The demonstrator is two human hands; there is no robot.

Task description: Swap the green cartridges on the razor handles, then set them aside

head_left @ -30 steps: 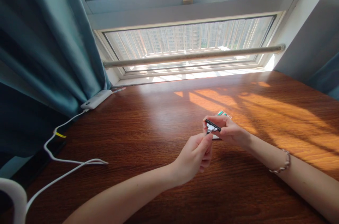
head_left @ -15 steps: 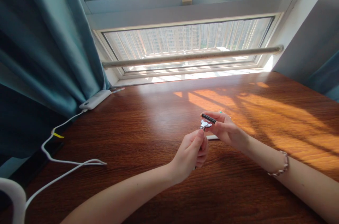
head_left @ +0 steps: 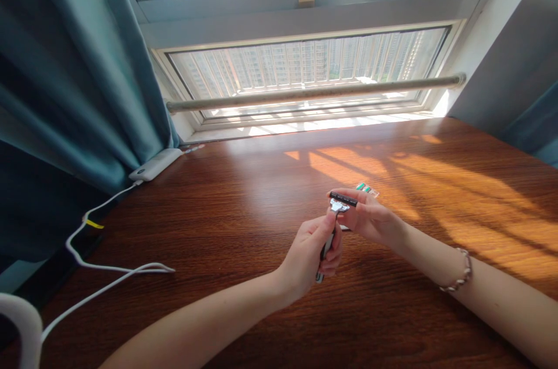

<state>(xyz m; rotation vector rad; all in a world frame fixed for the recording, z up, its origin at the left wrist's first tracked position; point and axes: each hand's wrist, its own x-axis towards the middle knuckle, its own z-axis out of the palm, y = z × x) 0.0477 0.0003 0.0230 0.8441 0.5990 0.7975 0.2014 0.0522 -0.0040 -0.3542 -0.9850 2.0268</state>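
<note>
Centre of the frame, above the brown wood-grain desk (head_left: 244,206): the left hand (head_left: 305,255) is clamped round a slim black-and-silver handle (head_left: 328,245) with a bright silver neck. At the neck's upper end lies a narrow black bar-shaped head (head_left: 343,199), pinched in the right hand (head_left: 375,218); whether neck and head are joined cannot be told. Pale marks along the head are too small to read.

Behind the right hand, a clear packet with green strips (head_left: 368,189) is partly covered, any print on it illegible. A white object (head_left: 344,228) below the same hand shows only an edge.

Left of the frame: a white slab-shaped device (head_left: 156,165) bears a dark oval, its detail unreadable; a yellow tag (head_left: 95,224) hangs on its white cable (head_left: 100,267). Lower left corner: a white curved object (head_left: 21,311), cut off by the frame. Both forearms are likewise cropped.
</note>
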